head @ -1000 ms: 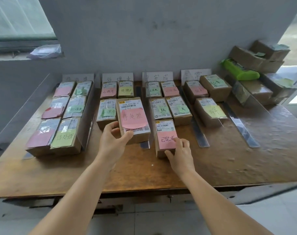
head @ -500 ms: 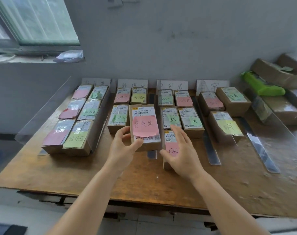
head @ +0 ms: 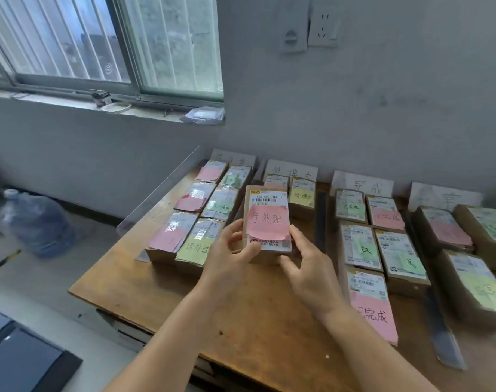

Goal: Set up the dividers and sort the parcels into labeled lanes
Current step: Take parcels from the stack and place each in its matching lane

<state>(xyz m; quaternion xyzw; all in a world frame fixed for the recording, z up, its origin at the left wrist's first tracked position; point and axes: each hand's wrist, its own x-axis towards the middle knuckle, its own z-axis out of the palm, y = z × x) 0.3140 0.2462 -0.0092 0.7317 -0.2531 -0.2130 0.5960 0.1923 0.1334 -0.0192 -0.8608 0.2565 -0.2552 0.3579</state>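
A brown parcel with a pink note (head: 267, 219) is lifted above the wooden table (head: 184, 292), tilted up toward me. My left hand (head: 227, 256) grips its left and lower edge; my right hand (head: 306, 267) holds its right side. Several parcels with pink and green notes lie in lanes: a left lane (head: 201, 219), a second lane (head: 300, 193), a third lane (head: 371, 244) and a right lane (head: 461, 239). White lane labels (head: 361, 183) stand along the wall. A clear divider (head: 159, 190) stands at the table's left edge.
Flat clear divider strips (head: 444, 335) lie between the right lanes. A water jug (head: 34, 224) sits on the floor at left. A dark case (head: 20, 360) is at the lower left. A window and sill with a plastic bag (head: 203, 116) are above.
My right hand left the front pink-note parcel in the third lane and joined my left on the second-lane parcel, which is now raised off the table. The view swung left.
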